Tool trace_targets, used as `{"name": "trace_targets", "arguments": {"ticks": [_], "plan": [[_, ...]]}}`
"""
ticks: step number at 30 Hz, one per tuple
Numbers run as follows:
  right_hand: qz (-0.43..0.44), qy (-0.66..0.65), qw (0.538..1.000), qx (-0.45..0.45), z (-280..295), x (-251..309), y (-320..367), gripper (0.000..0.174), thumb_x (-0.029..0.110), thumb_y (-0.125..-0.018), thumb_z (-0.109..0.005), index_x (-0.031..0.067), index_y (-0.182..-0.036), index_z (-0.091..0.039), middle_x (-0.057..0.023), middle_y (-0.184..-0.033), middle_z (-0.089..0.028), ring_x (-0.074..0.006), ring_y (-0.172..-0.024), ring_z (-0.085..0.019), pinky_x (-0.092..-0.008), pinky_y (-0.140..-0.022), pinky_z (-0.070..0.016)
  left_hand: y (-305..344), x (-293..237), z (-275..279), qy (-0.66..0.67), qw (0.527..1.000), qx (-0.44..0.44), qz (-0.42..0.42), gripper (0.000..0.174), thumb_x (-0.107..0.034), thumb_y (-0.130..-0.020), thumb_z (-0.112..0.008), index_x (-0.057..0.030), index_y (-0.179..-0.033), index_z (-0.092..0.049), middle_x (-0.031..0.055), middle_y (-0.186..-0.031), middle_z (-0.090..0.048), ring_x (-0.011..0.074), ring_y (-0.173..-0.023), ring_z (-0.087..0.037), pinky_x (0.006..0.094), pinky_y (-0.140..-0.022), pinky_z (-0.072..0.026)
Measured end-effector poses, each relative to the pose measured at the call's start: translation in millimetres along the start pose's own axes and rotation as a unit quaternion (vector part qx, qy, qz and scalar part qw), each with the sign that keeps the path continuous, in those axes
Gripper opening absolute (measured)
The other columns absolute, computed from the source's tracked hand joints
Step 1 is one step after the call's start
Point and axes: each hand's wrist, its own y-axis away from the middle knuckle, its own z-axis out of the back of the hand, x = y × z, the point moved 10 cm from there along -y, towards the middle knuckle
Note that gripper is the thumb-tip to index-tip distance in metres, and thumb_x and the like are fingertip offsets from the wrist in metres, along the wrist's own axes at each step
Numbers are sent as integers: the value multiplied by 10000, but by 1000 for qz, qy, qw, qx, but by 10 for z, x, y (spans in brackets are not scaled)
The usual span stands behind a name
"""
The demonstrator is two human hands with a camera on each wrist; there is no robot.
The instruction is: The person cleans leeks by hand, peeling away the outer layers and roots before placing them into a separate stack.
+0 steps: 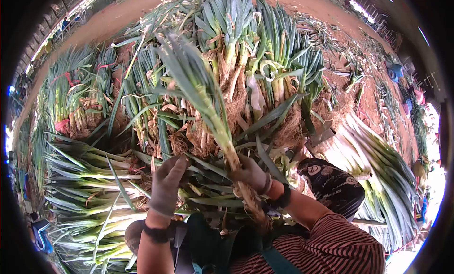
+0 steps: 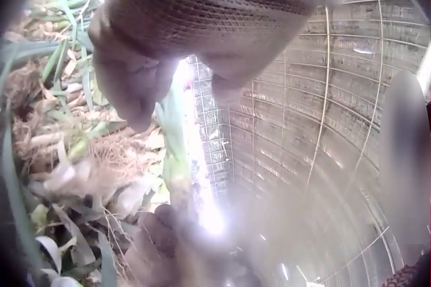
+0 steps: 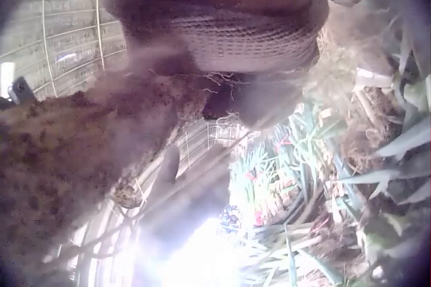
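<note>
In the head view my gloved right hand (image 1: pixel 250 175) grips a long leek (image 1: pixel 215 120) round its brown lower stalk. Its green leaves point up and away, and its dirty root end slants down toward my body. Close by the camera in the right wrist view, the soil-covered root end (image 3: pixel 81 152) looms beside the glove. My left hand (image 1: pixel 166 185), also gloved, is raised left of the leek with nothing gripped. The left wrist view shows a gap between its thumb and bent fingers (image 2: pixel 138 92), with the leek's stalk (image 2: pixel 176 159) beyond them.
Trimmed leeks (image 1: pixel 94 193) lie piled at the left, and another white-stemmed pile (image 1: pixel 373 165) lies at the right. Upright bunches (image 1: pixel 231 33) stand ahead. A black patterned cloth sleeve (image 1: pixel 331 186) is near my right forearm. Loose leaves (image 1: pixel 213 202) litter the space below my hands.
</note>
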Motion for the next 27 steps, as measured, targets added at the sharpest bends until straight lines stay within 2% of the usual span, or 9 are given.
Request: {"name": "trace_targets", "arguments": {"ticks": [4, 7, 10, 11, 14, 19, 22, 24, 27], "plan": [[58, 127, 989, 54, -441, 173, 494, 457, 189, -811, -722, -6, -1178, -533, -64, -981, -638, -153, -922, -594, -327, -805, -486, -66, 135, -448, 86, 990, 112, 15, 451, -355, -972, -546, 17, -1226, -559, 74, -1047, -653, 166, -917, -641, 304, -787, -529], [62, 248, 962, 100, -558, 303, 604, 639, 268, -823, -739, -35, -1304, -447, -158, -1121, -623, -196, -1034, -586, -352, -887, -471, 12, -73, -355, 23, 987, 44, -150, 273, -260, -942, -629, -14, -1062, -621, 0, -937, -628, 78, -843, -562, 250, -751, -476], [149, 172, 971, 71, -416, 375, 389, 699, 358, -825, -748, -47, -1305, -441, -126, -1081, -632, -185, -1014, -583, -338, -899, -465, 23, -160, -314, 96, 980, 20, -173, 195, -175, -930, -644, -27, -1054, -621, -14, -938, -624, 74, -833, -558, 246, -757, -470], [105, 2, 990, 95, -505, 454, 303, 617, 390, -868, -709, -57, -1237, -501, -57, -1034, -637, -150, -977, -577, -304, -888, -465, 44, -220, -307, 74, 977, 20, -198, 183, -163, -930, -641, -32, -1057, -622, -17, -939, -623, 76, -832, -558, 247, -759, -470], [9, -27, 999, -25, -381, 313, -69, 654, 485, -848, -698, -42, -1208, -553, -15, -822, -622, -91, -633, -556, -245, -581, -483, 78, -240, -303, 66, 973, 8, -220, 196, -169, -929, -642, -42, -1077, -623, -19, -932, -629, 83, -837, -561, 262, -774, -470], [31, -189, 977, -95, -406, 295, -35, 287, 244, -943, -620, -16, -1063, -635, 8, -817, -639, -60, -673, -562, -230, -557, -444, 181, -328, -287, 62, 969, 32, -237, 244, -203, -940, -630, -23, -1103, -628, 17, -996, -660, 104, -892, -590, 268, -821, -468], [-38, -112, 981, -152, 16, -160, 39, 290, 237, -935, -628, -26, -1055, -636, -3, -839, -636, -68, -712, -567, -242, -609, -466, 238, -373, -284, 77, 962, 15, -263, 253, -208, -944, -623, -8, -1098, -634, 34, -1006, -670, 114, -896, -602, 275, -836, -474], [-25, 116, 980, -158, 506, -740, 70, 282, 275, -941, -607, 25, -1061, -656, -105, -847, -686, -162, -790, -644, -282, -689, -493, 193, -462, -120, 153, 959, 24, -238, 259, -215, -949, -615, -3, -1097, -639, 39, -1014, -672, 115, -901, -601, 281, -838, -474], [-121, 533, 833, -87, 753, -732, 412, 412, 365, -863, -676, 44, -1113, -610, -165, -865, -682, -315, -852, -669, -375, -722, -510, 157, -459, 377, 50, 952, -71, -292, 277, -211, -961, -585, 2, -1134, -627, 55, -1038, -672, 126, -925, -603, 280, -836, -477]]}}
